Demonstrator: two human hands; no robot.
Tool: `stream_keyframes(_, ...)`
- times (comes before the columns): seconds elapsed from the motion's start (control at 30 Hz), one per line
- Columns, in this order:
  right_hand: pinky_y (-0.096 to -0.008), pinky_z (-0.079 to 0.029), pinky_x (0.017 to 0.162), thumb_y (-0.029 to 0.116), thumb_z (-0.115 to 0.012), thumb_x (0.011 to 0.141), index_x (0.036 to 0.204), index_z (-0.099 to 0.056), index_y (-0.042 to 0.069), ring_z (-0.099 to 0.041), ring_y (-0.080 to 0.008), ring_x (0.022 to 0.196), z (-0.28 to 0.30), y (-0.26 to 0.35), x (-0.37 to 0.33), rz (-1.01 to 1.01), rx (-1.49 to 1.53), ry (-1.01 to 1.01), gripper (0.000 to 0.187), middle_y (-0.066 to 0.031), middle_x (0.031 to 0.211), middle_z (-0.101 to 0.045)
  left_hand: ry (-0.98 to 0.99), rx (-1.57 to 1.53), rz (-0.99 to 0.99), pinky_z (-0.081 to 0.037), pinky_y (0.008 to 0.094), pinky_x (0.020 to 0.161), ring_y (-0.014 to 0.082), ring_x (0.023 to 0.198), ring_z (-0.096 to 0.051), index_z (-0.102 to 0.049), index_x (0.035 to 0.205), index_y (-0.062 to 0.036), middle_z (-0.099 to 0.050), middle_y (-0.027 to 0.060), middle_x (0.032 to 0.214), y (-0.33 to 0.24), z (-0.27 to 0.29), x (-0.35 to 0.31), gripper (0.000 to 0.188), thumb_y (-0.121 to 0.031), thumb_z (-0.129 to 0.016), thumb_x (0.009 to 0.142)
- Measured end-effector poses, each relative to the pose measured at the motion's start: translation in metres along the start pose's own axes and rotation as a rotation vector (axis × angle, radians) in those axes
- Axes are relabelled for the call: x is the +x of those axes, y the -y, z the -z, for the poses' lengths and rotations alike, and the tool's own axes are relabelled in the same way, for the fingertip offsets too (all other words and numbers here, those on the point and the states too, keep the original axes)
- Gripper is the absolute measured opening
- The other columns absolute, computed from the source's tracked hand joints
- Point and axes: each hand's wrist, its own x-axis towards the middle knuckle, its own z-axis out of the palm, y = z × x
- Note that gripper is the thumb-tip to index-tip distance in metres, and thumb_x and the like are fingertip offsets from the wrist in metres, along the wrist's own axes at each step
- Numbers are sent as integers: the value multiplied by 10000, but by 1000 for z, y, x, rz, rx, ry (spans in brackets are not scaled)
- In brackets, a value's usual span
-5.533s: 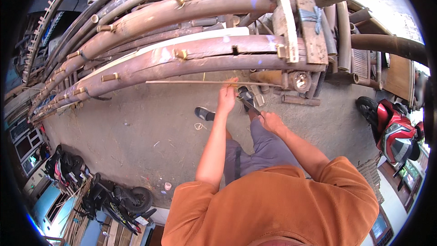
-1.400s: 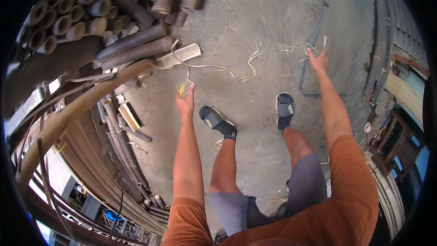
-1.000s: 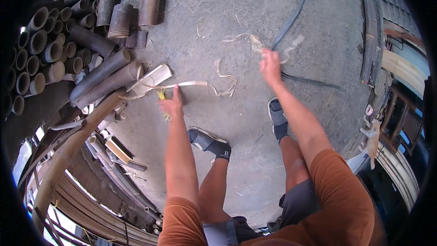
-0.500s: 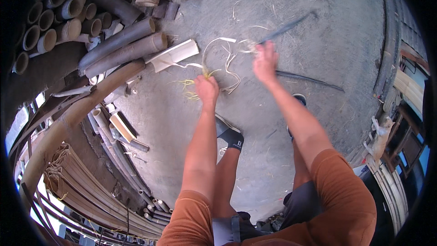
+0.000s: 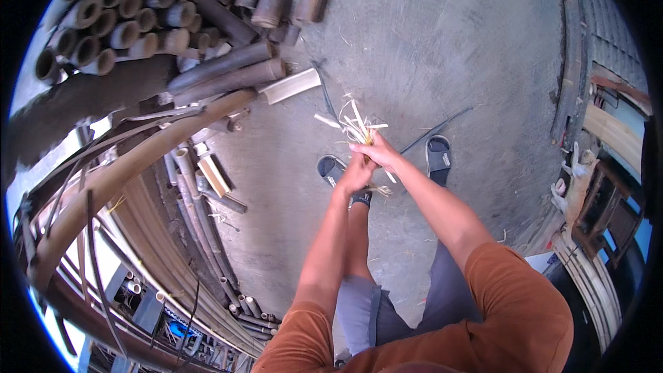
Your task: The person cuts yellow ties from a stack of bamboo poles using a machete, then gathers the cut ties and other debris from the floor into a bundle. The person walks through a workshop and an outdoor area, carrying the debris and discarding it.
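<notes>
My left hand (image 5: pixel 356 174) and my right hand (image 5: pixel 382 151) meet in front of me, both closed around a loose bundle of pale split strips (image 5: pixel 357 124), probably bamboo. Its ends fan out beyond my fingers, and a few shorter ends stick out below them. A little yellow shows among the strips at my right hand. One dark, thin strip (image 5: pixel 324 90) runs up and left from the bundle. Another dark strip (image 5: pixel 442 126) slants to the right of my right hand. Whether either dark strip is held or lies on the floor, I cannot tell.
Stacked bamboo tubes (image 5: pixel 128 7) fill the far left. A split bamboo half (image 5: pixel 293 87) lies on the concrete floor (image 5: pixel 469 41). A thick pole (image 5: pixel 138 159) crosses the left side. A cat (image 5: pixel 579 183) lies by the right edge. My sandalled feet stand near my hands.
My hands have come together, the right moving down and left, the left moving right. The strips that trailed loosely on the floor are now gathered in a bundle between them.
</notes>
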Motion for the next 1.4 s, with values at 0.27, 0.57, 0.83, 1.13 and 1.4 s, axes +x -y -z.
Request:
stream_keyframes(0.27, -244, -462, 579, 151, -593, 928, 1172, -588, 63, -530, -70, 670, -40, 103, -167, 60, 66, 35, 259, 12, 826, -584, -536, 379, -266, -317, 449, 1024, 401, 1133, -381, -319, 1328, 37, -398, 271, 1213, -187, -99, -138, 507, -93, -508, 876)
stream_keyframes(0.57, -247, -453, 576, 222, -530, 979, 1207, -535, 59, -499, -65, 711, -148, 180, -337, 187, -49, 140, 281, 19, 834, -527, -1181, 21, -200, -353, 406, 1017, 300, 1131, -416, -366, 1253, 56, -357, 196, 1190, -349, -126, -291, 486, -237, -549, 912)
stream_keyframes(0.83, -409, -422, 813, 214, -526, 923, 1112, -571, 56, -523, -269, 938, -253, 175, -421, 1012, -1589, 1030, 250, -132, 971, -558, -879, -1519, -563, -472, 385, 914, 212, 1011, -568, -519, 1189, -107, -570, 69, 1083, -355, -92, -436, 376, -351, -616, 920)
stream_keyframes(1.13, -467, -450, 900, 298, -697, 739, 1387, -428, 65, -470, -436, 1078, -379, 82, -494, 987, -1753, 1113, 740, -230, 1237, -455, -1229, -2129, -961, -486, 297, 752, 122, 845, -574, -575, 1009, -142, -584, 9, 894, -252, -68, -518, 236, -370, -573, 946)
stream_keyframes(1.4, -271, -450, 808, 89, -655, 705, 1495, -214, 44, -509, -157, 911, -416, 12, -505, -583, -1855, 1885, 906, -67, 1019, -546, -1566, -2225, -1204, -501, 271, 680, 83, 769, -565, -565, 1012, -155, -561, -42, 860, -218, -138, -520, 161, -306, -570, 956)
